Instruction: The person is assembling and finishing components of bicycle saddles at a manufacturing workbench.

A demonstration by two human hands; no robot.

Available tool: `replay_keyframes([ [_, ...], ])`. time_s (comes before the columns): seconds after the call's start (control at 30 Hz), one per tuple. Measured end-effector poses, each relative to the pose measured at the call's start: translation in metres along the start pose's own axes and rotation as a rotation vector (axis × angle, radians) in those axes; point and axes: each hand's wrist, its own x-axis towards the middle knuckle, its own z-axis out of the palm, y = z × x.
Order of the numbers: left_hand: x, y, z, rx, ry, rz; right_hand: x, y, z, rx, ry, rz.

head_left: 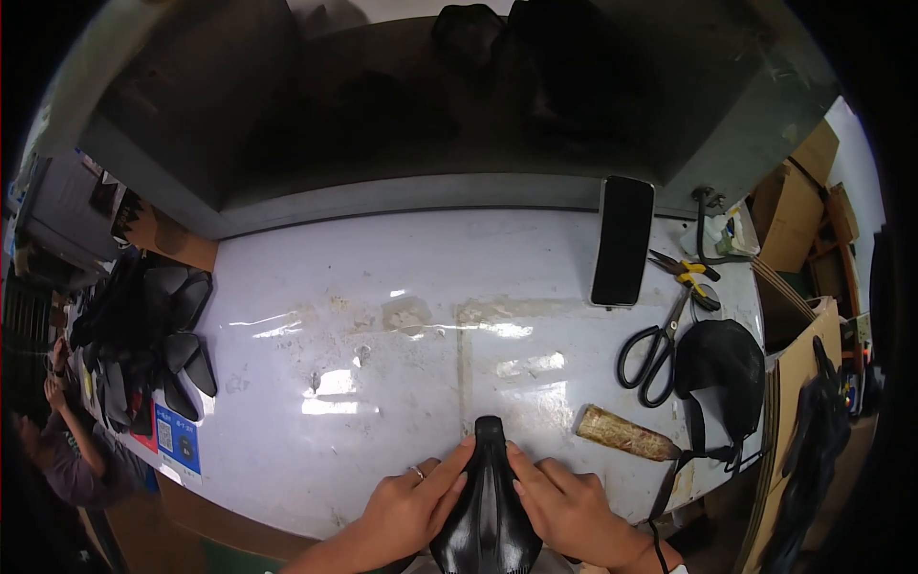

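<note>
A glossy black bicycle saddle (491, 512) lies at the near edge of the table, its narrow nose pointing away from me and its wide end running out of the lower edge of the picture. Along its left side near the nose, my left hand (406, 502), with a ring on one finger, presses its fingers in. My right hand (566, 502) grips the opposite side in the same way, fingertips close to the nose. A mottled brown, wrapped cylinder (626, 433) rests to the right, beyond my right hand.
Black-handled scissors (652, 359), yellow-and-black pliers (688, 269) and a dark-screened phone (622, 244) lie at the right, beside a black strapped item (722, 373). Black saddle-like pieces (177, 306) pile up at the left. A grey ledge (411, 196) bounds the back. Another person (81, 459) is far left.
</note>
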Motion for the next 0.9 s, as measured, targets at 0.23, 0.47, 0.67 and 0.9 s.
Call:
replay_keyframes([
  [0.23, 0.017, -0.018, 0.007, 0.033, 0.001, 0.052, 0.013, 0.018, 0.004, 0.094, -0.043, 0.044],
  [0.47, 0.017, -0.008, -0.005, 0.090, -0.135, -0.017, 0.008, 0.020, 0.005, 0.325, -0.205, 0.140],
  [0.67, 0.012, -0.010, 0.005, -0.067, -0.134, -0.032, 0.006, 0.012, 0.004, 0.423, -0.137, 0.183],
  [0.9, -0.006, -0.001, 0.024, 0.102, -0.096, 0.068, 0.001, -0.004, 0.019, 0.243, -0.147, 0.145],
])
